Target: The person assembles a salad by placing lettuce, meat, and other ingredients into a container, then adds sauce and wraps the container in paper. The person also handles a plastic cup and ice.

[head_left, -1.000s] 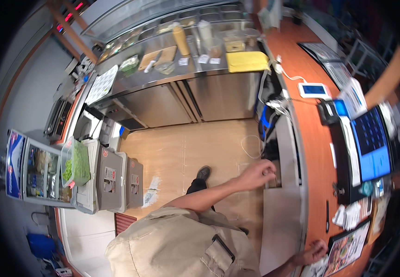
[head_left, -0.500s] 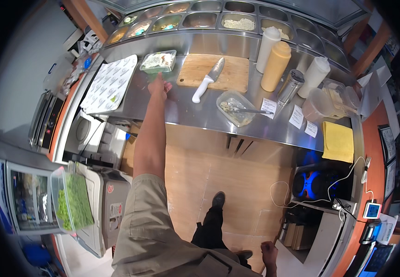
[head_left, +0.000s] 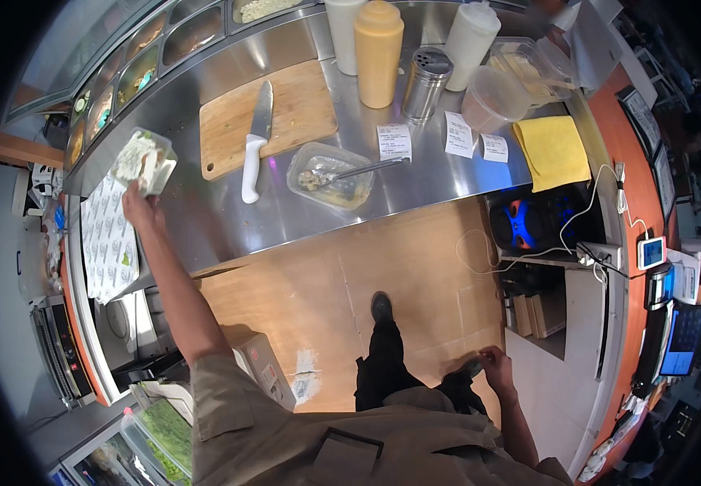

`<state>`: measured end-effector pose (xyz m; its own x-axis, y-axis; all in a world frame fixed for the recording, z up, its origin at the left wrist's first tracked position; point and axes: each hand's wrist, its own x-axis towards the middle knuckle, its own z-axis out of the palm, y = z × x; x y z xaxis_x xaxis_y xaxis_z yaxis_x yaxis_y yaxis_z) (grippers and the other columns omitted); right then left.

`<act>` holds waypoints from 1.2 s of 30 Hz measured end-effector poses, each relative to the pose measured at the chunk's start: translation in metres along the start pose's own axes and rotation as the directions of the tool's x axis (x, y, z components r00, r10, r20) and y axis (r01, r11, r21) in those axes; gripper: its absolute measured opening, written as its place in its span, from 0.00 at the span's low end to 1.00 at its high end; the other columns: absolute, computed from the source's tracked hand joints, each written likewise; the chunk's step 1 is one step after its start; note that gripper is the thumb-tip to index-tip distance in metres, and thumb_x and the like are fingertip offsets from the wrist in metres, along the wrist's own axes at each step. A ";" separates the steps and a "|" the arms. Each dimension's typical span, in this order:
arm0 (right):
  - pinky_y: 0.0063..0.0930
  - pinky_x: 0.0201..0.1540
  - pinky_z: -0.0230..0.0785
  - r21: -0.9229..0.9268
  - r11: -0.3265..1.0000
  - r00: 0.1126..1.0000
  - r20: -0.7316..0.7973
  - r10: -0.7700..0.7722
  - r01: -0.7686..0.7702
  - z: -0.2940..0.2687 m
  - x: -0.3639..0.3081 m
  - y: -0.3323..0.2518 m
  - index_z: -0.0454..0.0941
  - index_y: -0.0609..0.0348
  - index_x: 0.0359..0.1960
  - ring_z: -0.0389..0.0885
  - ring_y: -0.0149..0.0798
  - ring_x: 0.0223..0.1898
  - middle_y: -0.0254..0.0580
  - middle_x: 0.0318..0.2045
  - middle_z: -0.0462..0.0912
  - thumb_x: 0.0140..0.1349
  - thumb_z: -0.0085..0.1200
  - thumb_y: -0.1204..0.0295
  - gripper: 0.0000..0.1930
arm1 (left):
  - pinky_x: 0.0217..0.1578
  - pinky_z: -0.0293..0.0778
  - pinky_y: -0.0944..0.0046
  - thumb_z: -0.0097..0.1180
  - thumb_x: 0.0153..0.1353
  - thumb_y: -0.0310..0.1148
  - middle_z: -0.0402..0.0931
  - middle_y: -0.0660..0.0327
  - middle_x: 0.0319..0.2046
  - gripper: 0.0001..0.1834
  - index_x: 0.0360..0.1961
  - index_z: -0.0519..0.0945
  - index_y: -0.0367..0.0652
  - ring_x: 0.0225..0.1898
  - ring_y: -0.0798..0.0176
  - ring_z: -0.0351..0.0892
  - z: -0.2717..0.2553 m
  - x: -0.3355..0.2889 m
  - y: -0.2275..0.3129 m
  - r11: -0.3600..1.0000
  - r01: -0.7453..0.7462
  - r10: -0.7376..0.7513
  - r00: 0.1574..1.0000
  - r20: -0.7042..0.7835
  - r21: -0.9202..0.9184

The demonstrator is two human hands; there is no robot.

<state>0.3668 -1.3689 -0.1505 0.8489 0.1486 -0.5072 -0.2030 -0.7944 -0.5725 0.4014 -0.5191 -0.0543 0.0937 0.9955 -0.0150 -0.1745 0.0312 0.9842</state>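
My left hand reaches out over the left side of the steel counter. Its fingers are closed on the near edge of a clear plastic food container with white, creamy contents and some green. Printed wrapping paper lies beside and below that hand. Well to the right of the counter's middle, down by my side, my right hand hangs with curled fingers and nothing visible in it. A white-handled knife rests across a wooden cutting board, right of the container.
An open plastic tub holding a utensil sits near the counter's front edge. Behind it stand a yellow sauce bottle, a white bottle and a metal shaker. A yellow cloth drapes at the right. Ingredient pans line the back.
My left hand has closed on the food container, which now sits farther from the cutting board and nearer the wrapping paper. The view has turned rightward. My right hand has risen slightly.
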 end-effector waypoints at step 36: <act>0.47 0.54 0.78 -0.200 0.957 0.244 -0.959 -0.147 -0.210 -0.307 -0.573 0.693 0.72 0.64 0.61 0.80 0.53 0.54 0.52 0.60 0.76 0.58 0.66 0.62 0.31 | 0.48 0.76 0.62 0.57 0.70 0.37 0.81 0.55 0.47 0.17 0.55 0.79 0.39 0.46 0.61 0.81 -0.139 -0.912 -0.033 0.852 -0.278 -0.464 -0.004 0.886 0.444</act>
<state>-0.1107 -2.1852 -0.0590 0.7047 -0.4117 0.5779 -0.2750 -0.9093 -0.3124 0.1857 -1.4155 -0.0977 0.9490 -0.0979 -0.2997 0.2609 -0.2901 0.9208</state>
